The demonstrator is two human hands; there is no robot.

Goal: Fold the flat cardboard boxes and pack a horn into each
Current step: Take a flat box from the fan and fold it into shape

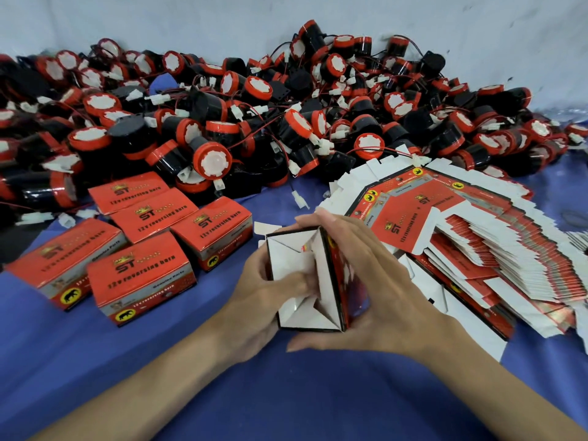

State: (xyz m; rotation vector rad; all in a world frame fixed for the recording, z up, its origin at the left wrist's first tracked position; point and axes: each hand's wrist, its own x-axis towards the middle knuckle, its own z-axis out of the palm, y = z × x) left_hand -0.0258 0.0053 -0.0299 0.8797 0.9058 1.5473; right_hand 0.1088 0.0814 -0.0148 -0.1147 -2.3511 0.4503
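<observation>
Head view: box flaps being tucked

Both hands grip a half-folded box (286, 256) above the blue desk (286, 405). The left hand (254, 300) pinches its white end flaps, and the right hand (381, 281) wraps its red side. Closed boxes (140, 281) sit to the left, flat boxes (496, 259) fan out to the right, and horns (211, 160) are piled behind.

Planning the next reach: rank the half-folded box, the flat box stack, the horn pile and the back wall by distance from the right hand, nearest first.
1. Half-folded box: held in the right hand.
2. Flat box stack: just right of it.
3. Horn pile: behind, farther back.
4. Back wall: beyond the pile.
</observation>
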